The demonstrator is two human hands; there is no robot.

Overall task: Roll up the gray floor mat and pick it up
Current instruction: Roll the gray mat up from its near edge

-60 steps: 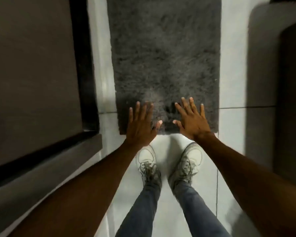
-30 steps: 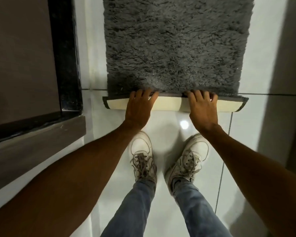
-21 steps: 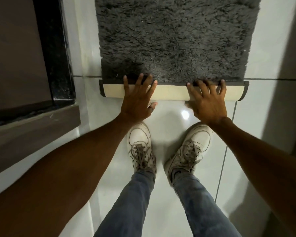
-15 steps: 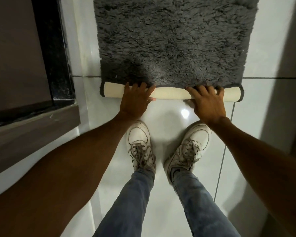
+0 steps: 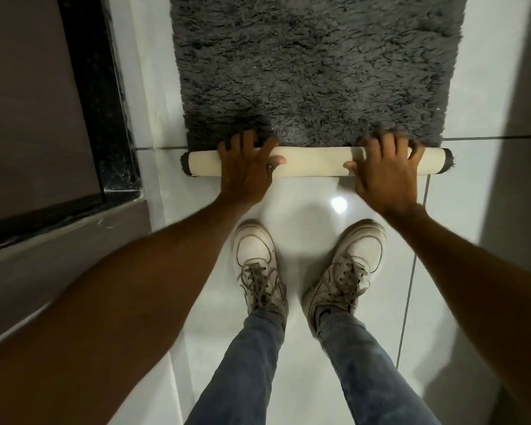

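Observation:
The gray shaggy floor mat lies on white floor tiles and stretches away from me. Its near end is rolled into a thin tube with the cream underside facing out. My left hand presses on the left part of the roll, fingers spread over its top and thumb along the front. My right hand lies on the right part the same way, slightly blurred. Both palms hide parts of the roll.
My two white sneakers stand on the glossy tiles just behind the roll. A dark door frame and a brown panel line the left side. A shadowed wall runs along the right.
Two seconds ago the mat lay flat under my hands. Since then its near edge has been folded over and rolled away from me into a tighter tube, both hands following it.

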